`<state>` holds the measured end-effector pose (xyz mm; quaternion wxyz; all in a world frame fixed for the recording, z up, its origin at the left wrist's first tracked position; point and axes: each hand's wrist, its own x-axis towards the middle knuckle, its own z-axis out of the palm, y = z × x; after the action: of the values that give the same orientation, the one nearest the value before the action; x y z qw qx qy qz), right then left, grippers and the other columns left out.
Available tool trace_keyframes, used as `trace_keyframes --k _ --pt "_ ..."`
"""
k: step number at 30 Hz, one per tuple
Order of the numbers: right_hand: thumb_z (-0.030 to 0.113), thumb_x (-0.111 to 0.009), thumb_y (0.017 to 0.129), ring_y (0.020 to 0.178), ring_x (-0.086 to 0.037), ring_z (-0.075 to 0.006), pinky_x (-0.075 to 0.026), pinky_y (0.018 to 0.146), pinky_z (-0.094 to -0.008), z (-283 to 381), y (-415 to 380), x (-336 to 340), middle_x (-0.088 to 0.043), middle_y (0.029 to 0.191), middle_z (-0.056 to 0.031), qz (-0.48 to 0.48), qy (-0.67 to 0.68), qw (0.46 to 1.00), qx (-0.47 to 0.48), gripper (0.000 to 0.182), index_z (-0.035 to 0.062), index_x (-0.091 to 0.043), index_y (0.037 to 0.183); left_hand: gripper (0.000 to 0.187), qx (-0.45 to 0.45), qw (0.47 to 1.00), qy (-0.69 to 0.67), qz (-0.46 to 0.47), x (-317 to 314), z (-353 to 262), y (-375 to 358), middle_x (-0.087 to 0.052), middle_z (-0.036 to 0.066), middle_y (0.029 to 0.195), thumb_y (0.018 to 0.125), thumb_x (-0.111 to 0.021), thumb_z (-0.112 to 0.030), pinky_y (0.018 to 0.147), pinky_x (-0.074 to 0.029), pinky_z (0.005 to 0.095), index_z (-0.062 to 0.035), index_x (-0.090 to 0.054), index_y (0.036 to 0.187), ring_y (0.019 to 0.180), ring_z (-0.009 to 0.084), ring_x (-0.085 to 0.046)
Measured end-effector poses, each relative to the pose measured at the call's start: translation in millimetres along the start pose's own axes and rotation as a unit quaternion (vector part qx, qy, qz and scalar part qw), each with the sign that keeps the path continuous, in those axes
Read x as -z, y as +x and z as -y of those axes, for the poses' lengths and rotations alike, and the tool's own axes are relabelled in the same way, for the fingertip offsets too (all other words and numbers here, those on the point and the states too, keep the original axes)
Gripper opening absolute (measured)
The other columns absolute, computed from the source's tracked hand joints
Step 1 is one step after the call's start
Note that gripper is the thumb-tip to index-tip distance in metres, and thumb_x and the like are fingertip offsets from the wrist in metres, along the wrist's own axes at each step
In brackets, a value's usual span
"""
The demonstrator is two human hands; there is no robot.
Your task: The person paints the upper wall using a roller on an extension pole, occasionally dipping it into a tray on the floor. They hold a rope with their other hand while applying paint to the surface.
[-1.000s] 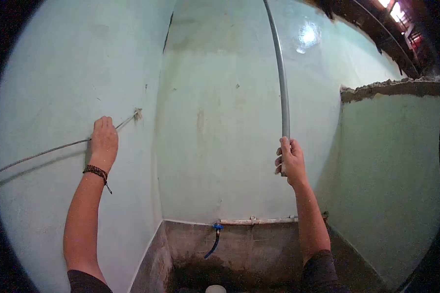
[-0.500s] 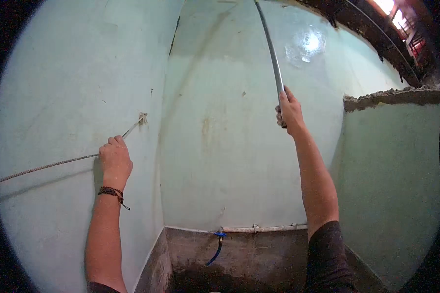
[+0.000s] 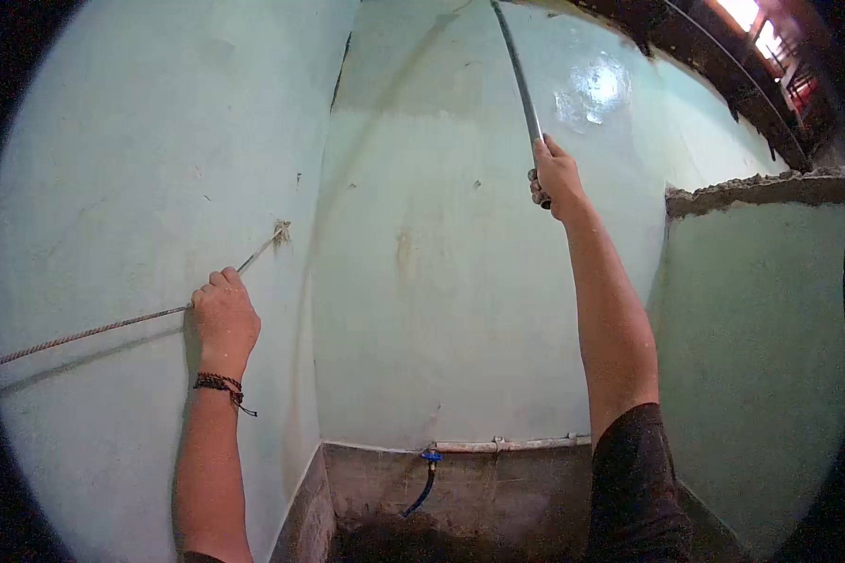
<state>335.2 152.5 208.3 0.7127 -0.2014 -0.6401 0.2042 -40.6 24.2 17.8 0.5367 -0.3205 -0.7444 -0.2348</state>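
Fingers [image 3: 539, 185] round pole [image 3: 519, 73], right hand [image 3: 560, 180]; round rod [image 3: 113, 326], left hand [image 3: 226, 314]; tap [image 3: 431, 457], pipe [image 3: 535, 443] below.

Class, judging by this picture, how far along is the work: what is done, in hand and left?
Done, apparently: the blue tap sits fitted at the wall pipe. In hand: the left hand grips a thin rod leading to a rough wall patch; the right hand holds up a grey pole. Left, probably: letting go of both; perhaps finishing the ledge, its edge ragged.

dim, uneven light | bright glare upper right | soft shadows left | curved lens distortion, black grainy edges
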Motion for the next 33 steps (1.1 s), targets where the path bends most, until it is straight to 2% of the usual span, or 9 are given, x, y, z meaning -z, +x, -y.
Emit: trace_keyframes --k 7,9,15,18,23,25,26,33 --pt "0.029 -0.042 0.092 0.038 -0.035 -0.0104 -0.031 0.034 -0.0274 -4.6 8.8 -9.0 -0.037 0.054 0.0005 0.003 0.003 1.000 -0.003 0.040 0.0109 -0.041 0.127 0.025 0.000 1.000 -0.007 -0.013 -5.4 1.1 -0.2 -0.052 0.011 0.084 0.071 -0.056 -0.010 0.065 -0.044 0.0341 -0.0020 -0.046 0.093 0.071 0.0232 -0.057" --pt "0.033 -0.042 0.092 0.039 -0.033 -0.0081 -0.030 0.035 -0.0246 -4.9 11.8 -12.5 -0.038 0.056 0.0014 -0.015 -0.022 0.999 -0.017 0.045 0.0175 -0.035 0.133 0.025 -0.004 1.000 -0.005 -0.017 -6.0 1.3 -0.9 -0.052 0.011 0.084 0.071 -0.056 -0.010 0.065 -0.044 0.0342 -0.0021 -0.046 0.093 0.071 0.0233 -0.057" --pt "0.035 -0.042 0.091 0.038 -0.032 -0.0081 -0.028 0.035 -0.0243 -3.9 23.1 -10.7 -0.036 0.053 0.0024 0.015 -0.006 0.999 -0.034 0.046 0.0177 -0.035 0.133 0.019 -0.005 1.000 0.014 -0.006 -1.3 -0.1 -2.2 -0.053 0.009 0.083 0.075 -0.051 -0.011 0.067 -0.042 0.0321 -0.0032 -0.048 0.093 0.071 0.0211 -0.058" --pt "0.035 -0.042 0.091 0.038 -0.031 -0.0079 -0.028 0.035 -0.0248 -5.2 8.1 -6.6 -0.035 0.053 0.0023 0.016 -0.046 0.998 -0.035 0.045 0.0187 -0.036 0.132 0.019 -0.010 1.000 0.012 -0.009 2.3 0.9 -2.0 -0.053 0.009 0.083 0.075 -0.051 -0.010 0.067 -0.042 0.0326 -0.0029 -0.048 0.092 0.071 0.0213 -0.058" --pt "0.035 -0.041 0.092 0.038 -0.030 -0.0082 -0.029 0.034 -0.0249 -47.8 -36.8 4.2 -0.034 0.053 0.0025 -0.021 -0.084 0.995 -0.047 0.043 0.0209 -0.037 0.132 0.019 -0.019 0.999 -0.021 -0.020 5.2 1.9 -4.3 -0.053 0.009 0.083 0.075 -0.051 -0.010 0.068 -0.043 0.0330 -0.0028 -0.048 0.092 0.071 0.0217 -0.057" --pt "0.030 -0.040 0.091 0.045 -0.037 -0.0095 -0.033 0.038 -0.0276 -45.3 -62.4 3.1 -0.040 0.060 0.0007 -0.033 -0.102 0.991 -0.081 0.040 0.0132 -0.041 0.128 0.018 -0.017 0.999 -0.024 -0.014 7.7 0.6 -4.6 -0.053 0.009 0.082 0.074 -0.051 -0.010 0.067 -0.043 0.0329 -0.0027 -0.047 0.090 0.072 0.0221 -0.057" --pt "0.034 -0.040 0.092 0.038 -0.030 -0.0083 -0.029 0.034 -0.0246 -48.3 -60.0 2.7 -0.032 0.053 0.0035 -0.026 -0.093 0.994 -0.057 0.043 0.0199 -0.035 0.133 0.018 -0.016 0.999 -0.025 -0.015 5.9 1.4 -5.0 -0.053 0.009 0.082 0.074 -0.051 -0.010 0.067 -0.043 0.0329 -0.0027 -0.047 0.090 0.072 0.0221 -0.057" --pt "0.034 -0.039 0.093 0.038 -0.030 -0.0094 -0.030 0.034 -0.0264 3.5 18.4 -11.3 -0.033 0.053 0.0028 0.018 -0.073 0.997 -0.026 0.043 0.0168 -0.036 0.132 0.020 -0.015 1.000 -0.011 -0.002 3.2 5.3 -2.3 -0.053 0.009 0.084 0.075 -0.051 -0.011 0.068 -0.043 0.0327 -0.0036 -0.046 0.093 0.071 0.0216 -0.057"
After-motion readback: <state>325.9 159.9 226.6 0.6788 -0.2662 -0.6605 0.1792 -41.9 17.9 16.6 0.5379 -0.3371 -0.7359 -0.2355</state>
